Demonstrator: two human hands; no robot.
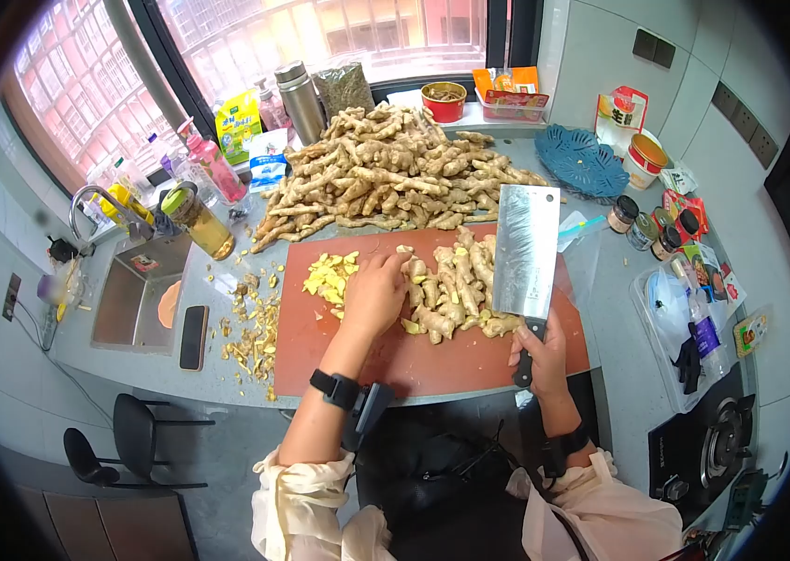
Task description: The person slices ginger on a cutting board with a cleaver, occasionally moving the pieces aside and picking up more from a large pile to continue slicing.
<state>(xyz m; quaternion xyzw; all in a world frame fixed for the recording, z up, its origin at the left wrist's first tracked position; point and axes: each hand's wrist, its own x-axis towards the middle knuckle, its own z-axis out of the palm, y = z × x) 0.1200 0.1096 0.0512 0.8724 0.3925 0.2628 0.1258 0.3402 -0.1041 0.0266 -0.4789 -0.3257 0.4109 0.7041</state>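
My right hand (545, 353) is wrapped round the black handle of a cleaver (526, 257), its broad blade upright above the right side of the red-brown cutting board (325, 360). On the board, my left hand (378, 288) has its fingers bent and close together on a piece of ginger (404, 251); the fingertips are partly hidden. Right of that hand lies a group of ginger roots (456, 285), partly covered by the blade. Yellow ginger slices (330, 277) sit in a small heap left of the hand.
Behind the board rises a large pile of ginger roots (386, 173). Ginger scraps (250, 323) and a phone (193, 338) lie to the left, near the sink (114, 309). A blue basket (582, 161), jars (643, 231) and a gas stove (708, 453) are at right.
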